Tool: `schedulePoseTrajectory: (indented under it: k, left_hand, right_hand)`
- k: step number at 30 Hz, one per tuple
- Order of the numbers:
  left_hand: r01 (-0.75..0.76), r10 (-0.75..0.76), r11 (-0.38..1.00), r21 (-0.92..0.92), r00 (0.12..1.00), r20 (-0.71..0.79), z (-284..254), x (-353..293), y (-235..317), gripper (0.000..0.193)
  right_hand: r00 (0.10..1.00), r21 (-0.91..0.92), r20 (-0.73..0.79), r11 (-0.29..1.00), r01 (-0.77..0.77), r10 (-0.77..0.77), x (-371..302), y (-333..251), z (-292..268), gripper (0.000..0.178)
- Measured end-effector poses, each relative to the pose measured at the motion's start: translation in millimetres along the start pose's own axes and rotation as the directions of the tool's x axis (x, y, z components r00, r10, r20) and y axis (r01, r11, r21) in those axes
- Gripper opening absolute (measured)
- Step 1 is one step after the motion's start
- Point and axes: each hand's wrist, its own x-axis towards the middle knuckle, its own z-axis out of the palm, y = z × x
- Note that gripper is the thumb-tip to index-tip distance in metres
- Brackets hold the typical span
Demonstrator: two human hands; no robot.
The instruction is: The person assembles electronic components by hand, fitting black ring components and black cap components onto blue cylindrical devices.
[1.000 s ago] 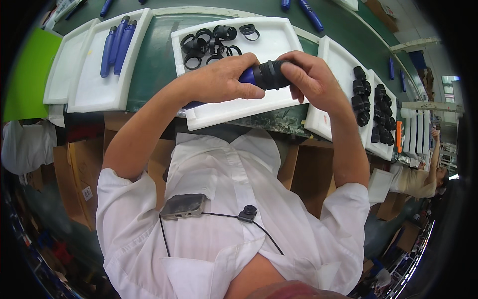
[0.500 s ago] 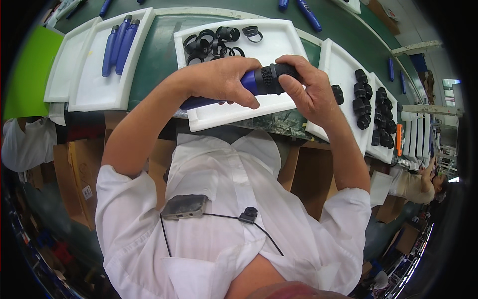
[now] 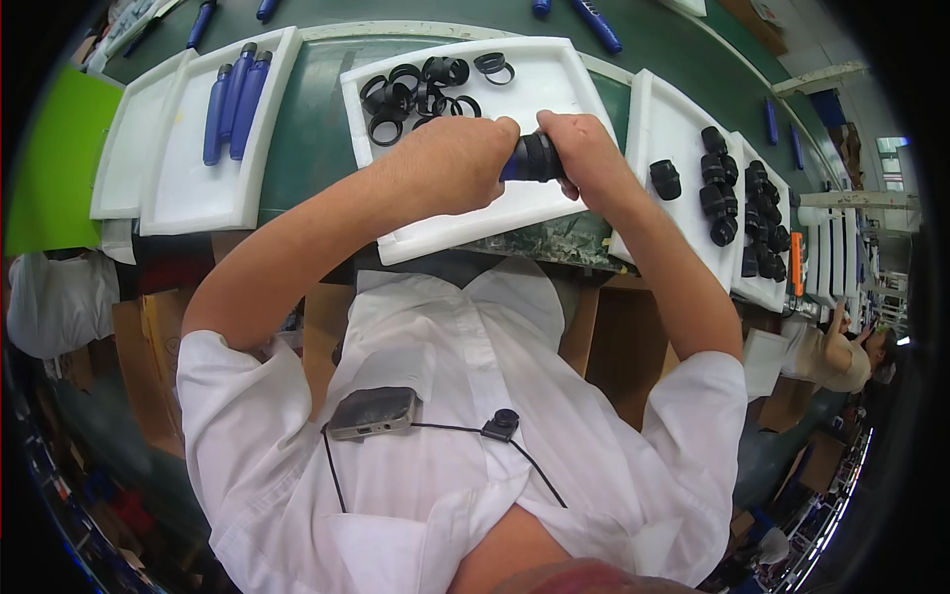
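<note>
Above a white foam tray (image 3: 549,89), both my hands grip a blue tube (image 3: 512,166) with a black ribbed head (image 3: 538,157). My left hand (image 3: 463,163) is closed round the blue body and hides most of it. My right hand (image 3: 586,158) wraps the black head, thumb along its top. Loose black rings (image 3: 404,94) lie in the tray beyond my left hand. To the right, a single black head piece (image 3: 665,179) sits on another foam tray (image 3: 648,119).
Three blue tubes (image 3: 237,104) lie on a left foam tray (image 3: 163,203). Black head pieces (image 3: 719,183) stand in rows at right, near an orange tool (image 3: 797,265). More blue tubes (image 3: 598,25) lie across the green bench (image 3: 322,109). Open cardboard boxes (image 3: 623,337) sit below its edge.
My left hand has slid along the blue tube toward the black head and closed round it. My right hand has moved slightly left and tightened over the head.
</note>
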Motion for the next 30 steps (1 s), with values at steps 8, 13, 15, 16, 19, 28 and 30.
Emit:
schedulePoseTrajectory:
  k: [8,13,15,16,19,28,30]
  left_hand:
    - [-0.045,0.049,0.994,-0.097,0.998,0.037,-11,6,-6,0.034]
    - [-0.091,0.099,0.992,0.093,0.992,-0.084,-24,14,-5,0.032]
    - [-0.005,0.136,0.929,-0.37,0.935,0.328,-39,11,1,0.03]
    - [-0.023,0.118,0.948,-0.318,0.952,0.283,-39,12,1,0.028]
    - [-0.001,-0.008,0.996,0.087,0.994,0.105,-15,13,2,0.028]
    - [0.011,0.011,0.992,-0.122,0.984,0.177,-27,23,-2,0.027]
    - [-0.053,0.05,0.998,0.028,0.995,0.085,-14,24,-5,0.026]
  right_hand:
    - [0.923,-0.203,-0.141,0.923,0.326,-0.357,1,-2,6,0.042]
    - [0.879,-0.183,-0.145,0.885,0.428,-0.455,-1,9,2,0.031]
    - [0.593,-0.388,-0.18,0.611,0.69,-0.785,-6,11,5,0.03]
    - [0.642,-0.451,-0.124,0.619,0.643,-0.757,-4,12,5,0.032]
    - [0.986,-0.206,-0.107,0.973,0.106,-0.13,13,10,8,0.041]
    - [0.906,-0.293,-0.144,0.891,0.346,-0.399,10,8,4,0.043]
    - [0.984,-0.062,0.13,0.991,-0.118,0.126,17,12,3,0.04]
